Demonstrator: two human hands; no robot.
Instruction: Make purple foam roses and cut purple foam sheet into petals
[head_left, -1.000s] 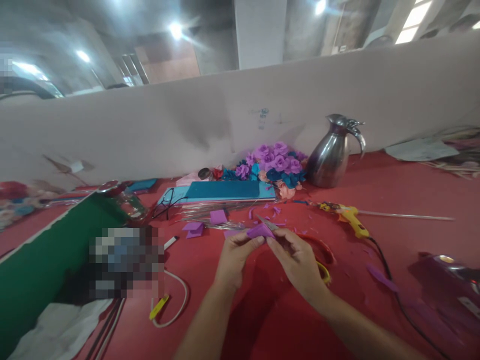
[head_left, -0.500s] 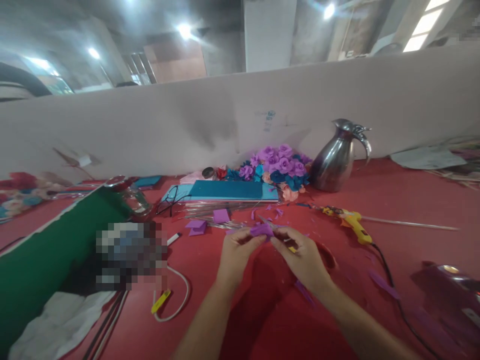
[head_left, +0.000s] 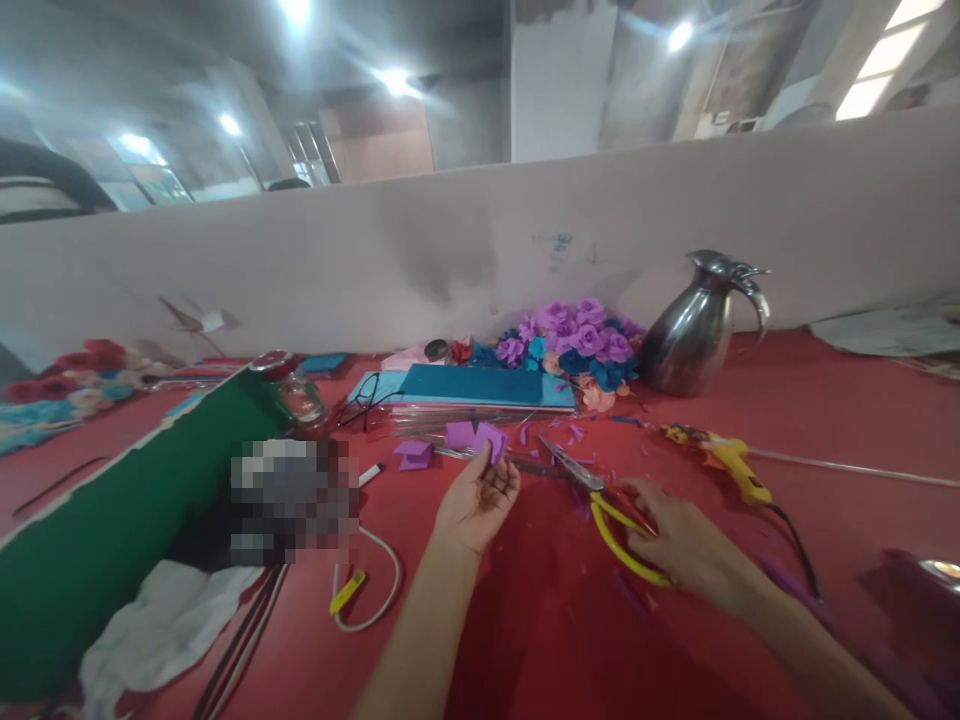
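Left hand [head_left: 475,497] pinching purple foam piece [head_left: 488,440] at fingertips, raised over table [head_left: 525,620]; right hand [head_left: 679,540] gripping scissors [head_left: 600,495], blades angled up-left toward the piece, close beside.

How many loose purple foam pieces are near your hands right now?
3: one purple piece in the left hand, two on the table at and. Small scraps uncounted; more may be hidden.

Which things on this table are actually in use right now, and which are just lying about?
In use:
left hand pinching a purple foam piece
right hand on the yellow-handled scissors

Lying about:
glue gun
steel jug
pile of foam flowers
teal foam sheets
green sheet
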